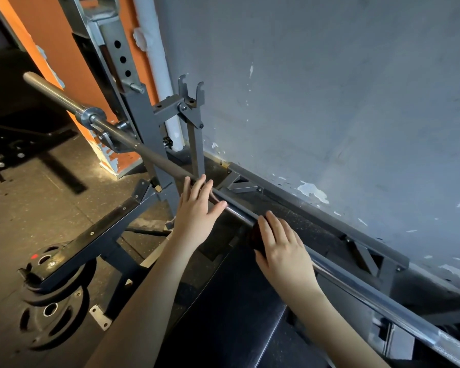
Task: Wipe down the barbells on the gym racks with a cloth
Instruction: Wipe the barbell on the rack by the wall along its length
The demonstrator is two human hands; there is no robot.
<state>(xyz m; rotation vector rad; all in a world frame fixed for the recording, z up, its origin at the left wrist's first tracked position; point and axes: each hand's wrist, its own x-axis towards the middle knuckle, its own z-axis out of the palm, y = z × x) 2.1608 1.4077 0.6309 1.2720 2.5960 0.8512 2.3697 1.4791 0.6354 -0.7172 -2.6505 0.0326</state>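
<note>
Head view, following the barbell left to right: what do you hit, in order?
In order: barbell sleeve → collar → rack upright → left hand resting on the bar → right hand holding the cloth.

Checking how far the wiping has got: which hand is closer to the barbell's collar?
Left. The left hand rests on the barbell on the collar side; the right hand, holding the dark cloth, is farther from it.

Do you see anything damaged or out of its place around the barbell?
Only this: on the grey wall, pale patches have flaked off near its base, and the orange pillar is chipped at its foot. The barbell lies in the rack, and the cloth sits on it under the right hand.
</note>
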